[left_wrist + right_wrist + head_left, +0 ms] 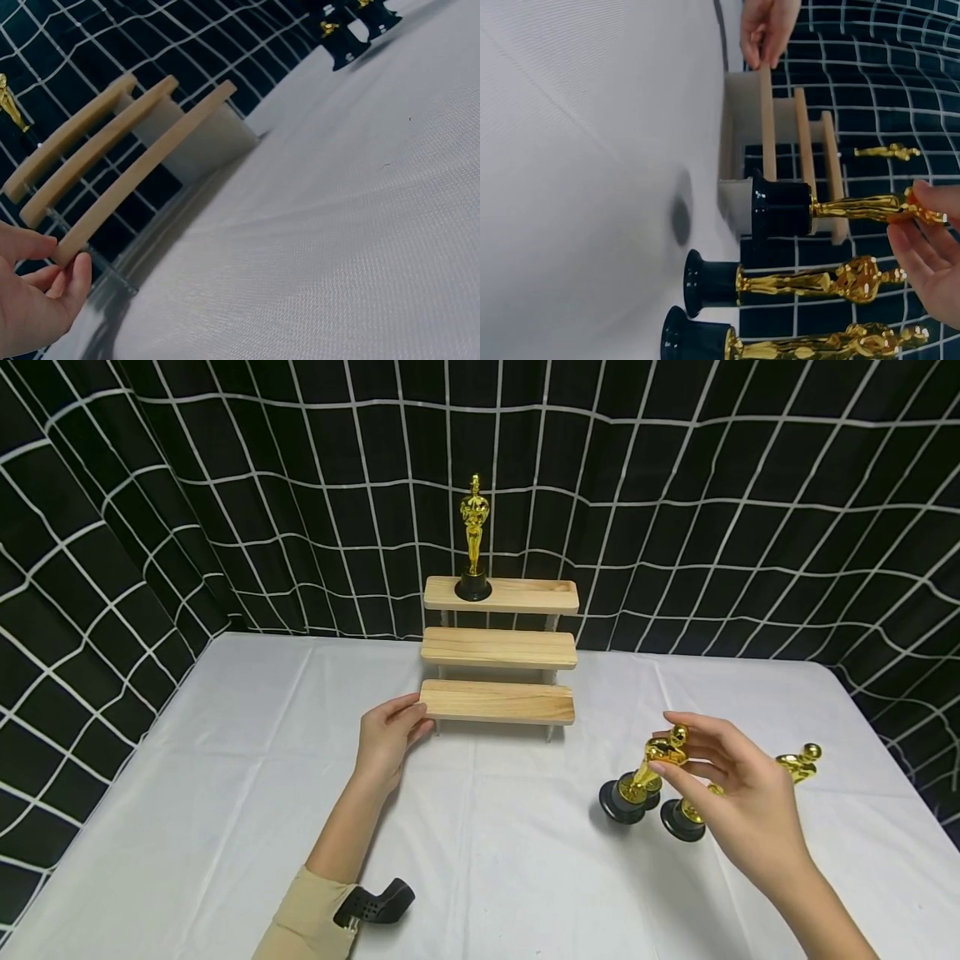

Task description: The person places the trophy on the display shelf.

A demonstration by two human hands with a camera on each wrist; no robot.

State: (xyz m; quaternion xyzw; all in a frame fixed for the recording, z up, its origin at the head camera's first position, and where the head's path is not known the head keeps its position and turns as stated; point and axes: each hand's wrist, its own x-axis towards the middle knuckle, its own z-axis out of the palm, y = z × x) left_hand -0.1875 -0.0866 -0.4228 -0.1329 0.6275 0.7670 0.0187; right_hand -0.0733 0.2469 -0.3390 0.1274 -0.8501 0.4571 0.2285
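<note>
My right hand [750,797] pinches a gold statuette trophy [651,768] by its upper body, thumb on one side and fingers on the other. Its round black base points down, lifted off the table in the right wrist view. Two matching trophies stand beside it, a nearer one [780,283] and a farther one [780,349], partly hidden behind my hand in the head view. With thumb and fingertips, my left hand [386,739] grips the left end of the lowest wooden step [498,702] of a three-tier display stand. Another trophy [474,527] stands upright on the top step [536,596], left of centre.
A white cloth [510,860] covers the table. Behind and beside it hangs a black curtain [675,468] with a white grid. The middle step [498,647] is bare. A black device [378,903] is strapped at my left sleeve.
</note>
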